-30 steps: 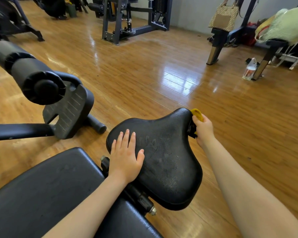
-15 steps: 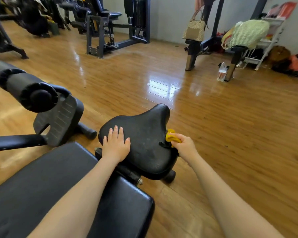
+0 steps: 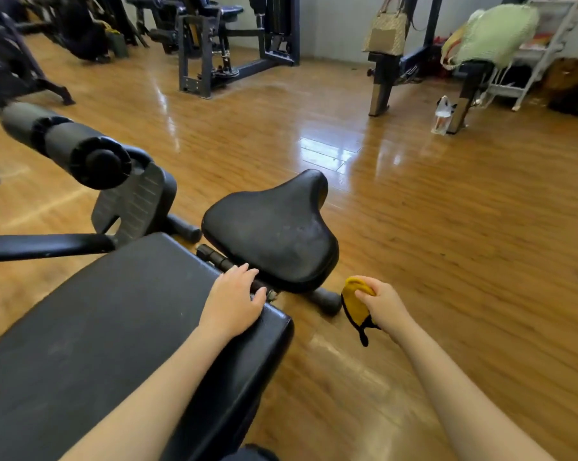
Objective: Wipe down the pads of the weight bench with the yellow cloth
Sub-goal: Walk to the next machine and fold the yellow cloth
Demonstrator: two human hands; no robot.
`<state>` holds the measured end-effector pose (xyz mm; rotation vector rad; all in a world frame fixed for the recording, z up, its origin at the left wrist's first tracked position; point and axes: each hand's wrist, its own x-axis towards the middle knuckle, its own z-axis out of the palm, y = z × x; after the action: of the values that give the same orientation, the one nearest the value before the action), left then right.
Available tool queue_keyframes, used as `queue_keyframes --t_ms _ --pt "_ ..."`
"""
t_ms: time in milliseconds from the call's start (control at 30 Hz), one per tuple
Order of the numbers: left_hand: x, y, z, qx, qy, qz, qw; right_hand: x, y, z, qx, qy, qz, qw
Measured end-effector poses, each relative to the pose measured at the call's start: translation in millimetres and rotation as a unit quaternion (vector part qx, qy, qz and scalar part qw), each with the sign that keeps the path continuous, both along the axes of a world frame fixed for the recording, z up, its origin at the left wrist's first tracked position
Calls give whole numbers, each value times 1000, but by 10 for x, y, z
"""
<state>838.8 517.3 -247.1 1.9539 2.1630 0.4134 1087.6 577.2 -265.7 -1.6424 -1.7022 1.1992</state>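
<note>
Yellow cloth bunched in right hand; left hand flat on bench pad, fingertips blurred.

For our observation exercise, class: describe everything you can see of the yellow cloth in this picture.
The yellow cloth is a small, soft, mustard-yellow piece with dark edging and a short dark tab hanging from its lower end. It is bunched, gripped in the right hand, with fingers curled over its top. It hangs in the air above the wooden floor, right of the bench's seat pad, touching no pad.
</note>
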Motion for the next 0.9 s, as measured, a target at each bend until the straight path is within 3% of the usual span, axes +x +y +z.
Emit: queue_keyframes --t_ms 233,367,533,700,900 --pt "8 22 -169 -12 27 10 1000 10 418 -413 -37 -52 49 997" --pt "33 4 -75 -102 -16 49 993 86 335 -187 -110 -85 59 989" --pt "150 -253 636 -251 -140 114 951 171 76 691 -174 -160 122 964" --pt "263 -973 1857 -293 -220 218 904 313 -90 1945 -224 -197 142 944" --pt "435 -1860 2895 -302 -229 359 853 508 56 3018 -197 -193 170 946"
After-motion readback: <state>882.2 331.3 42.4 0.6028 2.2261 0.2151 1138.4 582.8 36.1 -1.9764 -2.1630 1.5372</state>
